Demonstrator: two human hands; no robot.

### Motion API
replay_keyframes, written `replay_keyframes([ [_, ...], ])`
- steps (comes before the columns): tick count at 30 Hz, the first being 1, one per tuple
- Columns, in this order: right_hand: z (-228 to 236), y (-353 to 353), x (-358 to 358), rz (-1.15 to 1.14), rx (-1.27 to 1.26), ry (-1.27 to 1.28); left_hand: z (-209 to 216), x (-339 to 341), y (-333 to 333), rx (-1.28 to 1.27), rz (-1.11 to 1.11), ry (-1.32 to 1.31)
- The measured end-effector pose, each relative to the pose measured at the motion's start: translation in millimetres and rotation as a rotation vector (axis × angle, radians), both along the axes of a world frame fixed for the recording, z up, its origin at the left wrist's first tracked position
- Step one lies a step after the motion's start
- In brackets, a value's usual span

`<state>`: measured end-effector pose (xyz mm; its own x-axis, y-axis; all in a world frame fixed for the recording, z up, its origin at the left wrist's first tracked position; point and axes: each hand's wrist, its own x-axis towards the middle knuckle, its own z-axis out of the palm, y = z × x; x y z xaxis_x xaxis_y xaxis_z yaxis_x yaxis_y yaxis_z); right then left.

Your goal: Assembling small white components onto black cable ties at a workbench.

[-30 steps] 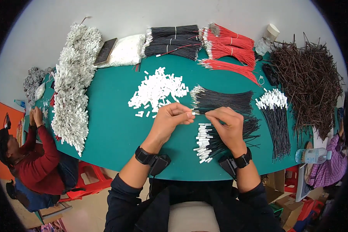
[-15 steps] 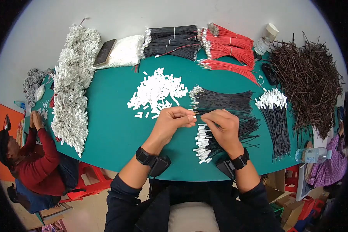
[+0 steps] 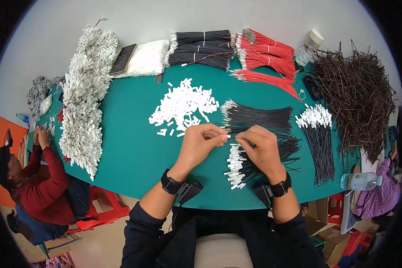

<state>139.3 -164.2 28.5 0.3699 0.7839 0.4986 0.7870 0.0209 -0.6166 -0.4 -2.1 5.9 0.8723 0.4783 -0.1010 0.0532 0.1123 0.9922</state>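
Note:
My left hand (image 3: 202,139) pinches a small white connector housing (image 3: 228,136) between thumb and forefinger. Just right of it, my right hand (image 3: 261,147) is closed in a pinch on what looks like a thin black wire, mostly hidden by the fingers. The fingertips of both hands nearly meet. Under and beside the right hand lie black wires with white housings on their ends (image 3: 235,167). Beyond the hands is a bundle of black wires (image 3: 261,116) with bare metal tips. A loose heap of white housings (image 3: 183,105) lies beyond my left hand.
Finished-looking black wires with white ends (image 3: 315,118) lie at right, beside a brown wire pile (image 3: 355,98). Red bundles (image 3: 268,53), black bundles (image 3: 201,47) and a white bag (image 3: 145,58) line the back. A tall white heap (image 3: 85,98) stands left; a person (image 3: 44,187) sits beyond.
Both hands stay in nearly the same place, still pinching. More of the white housing shows at the left fingertips, and the right wrist has shifted slightly right.

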Motion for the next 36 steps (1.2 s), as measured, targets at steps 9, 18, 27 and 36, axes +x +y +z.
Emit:
replay_keyframes([
  [9, 0, -8, 12, 0.013, -0.033, -0.020, -2, 0, -7, 0.246, 0.030, 0.081],
  [18, 6, -14, 19, 0.039, -0.175, -0.012, 3, 3, -12, 0.486, -0.008, 0.175],
  [27, -12, -3, 18, -0.143, -0.151, -0.071, 0, 1, -4, 0.703, -0.002, 0.032],
  [36, -25, 2, 24, -0.145, -0.173, -0.169, -14, 6, 22, 1.186, 0.291, 0.136],
])
